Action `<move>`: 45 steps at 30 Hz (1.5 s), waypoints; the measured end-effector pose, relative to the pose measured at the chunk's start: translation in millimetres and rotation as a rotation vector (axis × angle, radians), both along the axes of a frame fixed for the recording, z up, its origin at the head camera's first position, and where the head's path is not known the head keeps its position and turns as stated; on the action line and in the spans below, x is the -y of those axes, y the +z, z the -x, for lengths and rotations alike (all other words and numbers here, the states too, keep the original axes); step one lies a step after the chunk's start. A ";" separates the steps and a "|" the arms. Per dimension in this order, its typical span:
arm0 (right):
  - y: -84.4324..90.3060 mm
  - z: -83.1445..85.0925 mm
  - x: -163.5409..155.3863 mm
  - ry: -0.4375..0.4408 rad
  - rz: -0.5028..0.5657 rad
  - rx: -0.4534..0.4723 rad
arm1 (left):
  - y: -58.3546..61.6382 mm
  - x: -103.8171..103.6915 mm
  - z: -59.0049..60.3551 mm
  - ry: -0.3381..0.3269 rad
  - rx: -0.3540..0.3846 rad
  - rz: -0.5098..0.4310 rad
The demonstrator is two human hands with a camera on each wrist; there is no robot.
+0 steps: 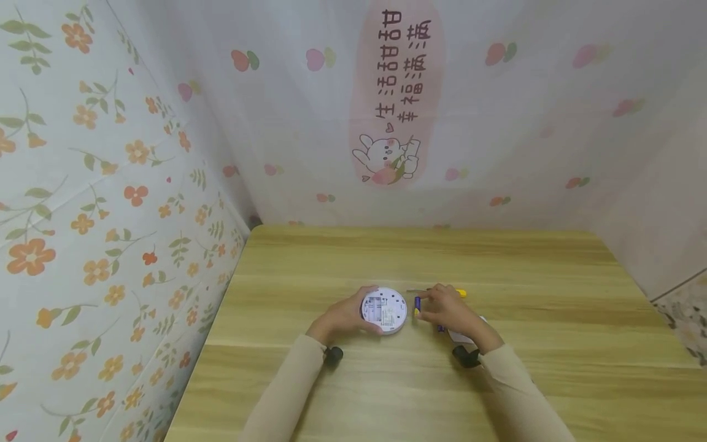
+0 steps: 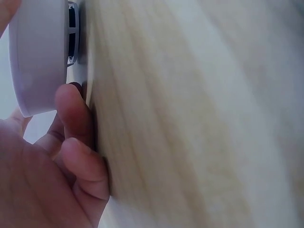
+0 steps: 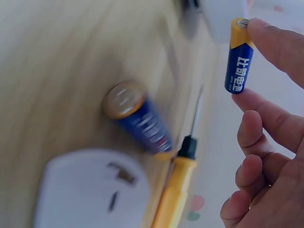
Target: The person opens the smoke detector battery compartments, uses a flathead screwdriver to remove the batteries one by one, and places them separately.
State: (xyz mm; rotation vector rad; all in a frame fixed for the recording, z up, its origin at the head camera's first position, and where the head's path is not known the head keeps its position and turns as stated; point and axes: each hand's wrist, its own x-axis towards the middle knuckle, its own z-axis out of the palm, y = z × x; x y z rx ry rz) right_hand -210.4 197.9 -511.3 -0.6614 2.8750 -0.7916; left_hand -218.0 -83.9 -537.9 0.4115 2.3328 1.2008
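My left hand (image 1: 349,314) grips the rim of a round white device (image 1: 384,310) lying on the wooden table (image 1: 420,258), its open battery bay facing up. In the left wrist view the fingers (image 2: 72,116) curl against the device's edge (image 2: 38,57). My right hand (image 1: 442,306) pinches a blue and yellow battery (image 1: 417,304) end to end, held just right of the device. The right wrist view shows this battery (image 3: 239,57) between thumb and a finger. A second battery (image 3: 140,118) lies on the table below it.
A yellow-handled screwdriver (image 1: 460,293) lies behind my right hand, its shaft pointing left. A white cover (image 3: 90,190) lies near my right wrist. Flowered curtains wall in the table on the left, back and right.
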 end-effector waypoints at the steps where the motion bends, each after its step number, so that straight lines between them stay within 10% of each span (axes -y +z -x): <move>1: -1.5 -1.2 -1.9 0.002 -0.020 -0.005 | -0.5 -0.1 -0.4 -0.003 -0.001 0.005; 45: -3.9 -13.7 -45.4 -0.020 -0.074 0.047 | 0.3 -0.3 -3.5 0.031 0.036 -0.044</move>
